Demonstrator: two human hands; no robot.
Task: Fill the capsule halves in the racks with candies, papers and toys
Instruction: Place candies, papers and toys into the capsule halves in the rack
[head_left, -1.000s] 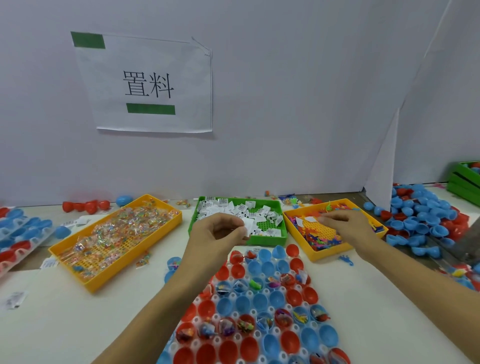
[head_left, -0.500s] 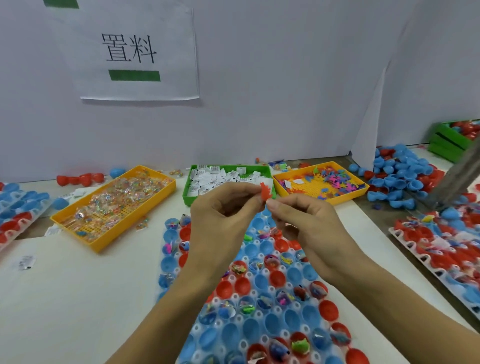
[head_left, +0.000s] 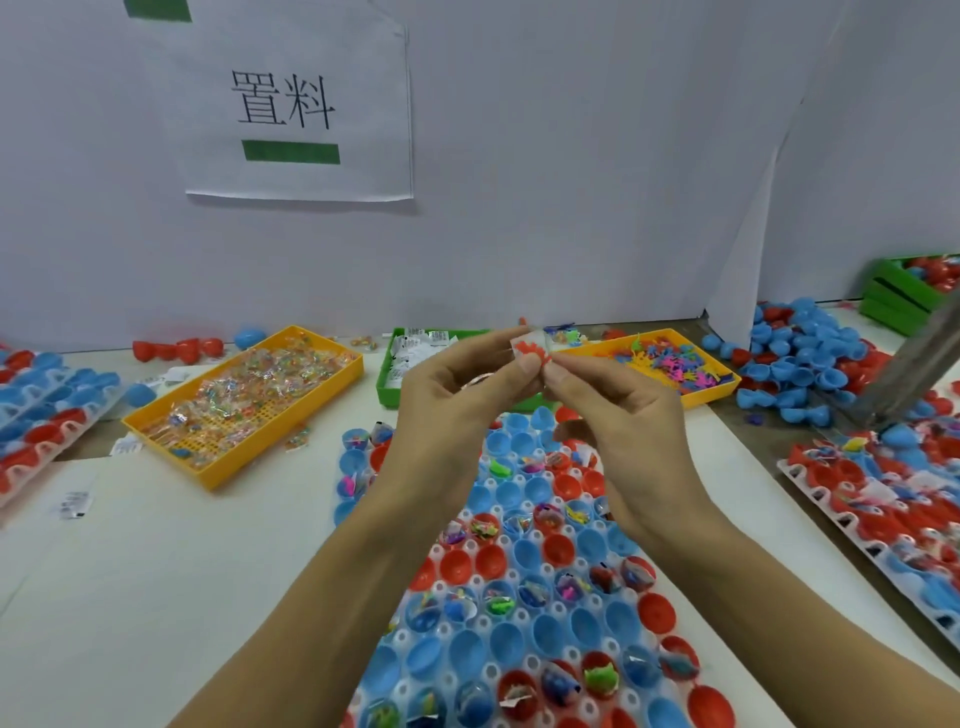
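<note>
Both hands meet above the middle rack (head_left: 524, 660) of red and blue capsule halves. My left hand (head_left: 457, 395) and my right hand (head_left: 618, 410) pinch together a small white paper with a red toy (head_left: 531, 349) against it. Many halves in the rack hold candies, papers and toys; others are bare. Behind stand a yellow tray of candies (head_left: 244, 400), a green tray of papers (head_left: 415, 358), partly hidden by my left hand, and a yellow tray of toys (head_left: 670, 364).
A second filled rack (head_left: 883, 499) lies at the right, and another rack (head_left: 41, 410) at the left edge. Loose blue and red capsule halves (head_left: 800, 358) pile up at the back right near a green crate (head_left: 904, 296). A white wall with a paper sign stands behind.
My hands left the paper and toy trays, came together over the rack and now hold the paper and red toy between them. The camera has tilted down and closer.
</note>
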